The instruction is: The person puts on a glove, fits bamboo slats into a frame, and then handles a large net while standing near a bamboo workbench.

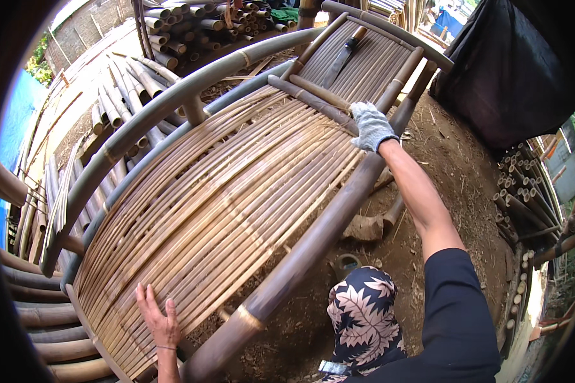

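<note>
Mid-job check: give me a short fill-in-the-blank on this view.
The right hand wears a pale grey ____.
On the large slatted panel, the left hand is closer to the ____ end than the far one.
The knife has its handle farther from the person than its ____.
Missing words: glove; near; blade.

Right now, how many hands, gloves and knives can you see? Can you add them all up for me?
Hands: 2 (bare left hand, gloved right hand)
Gloves: 1 (grey glove, on the right hand)
Knives: 1 (knife with a dark blade)
Total: 4
</note>
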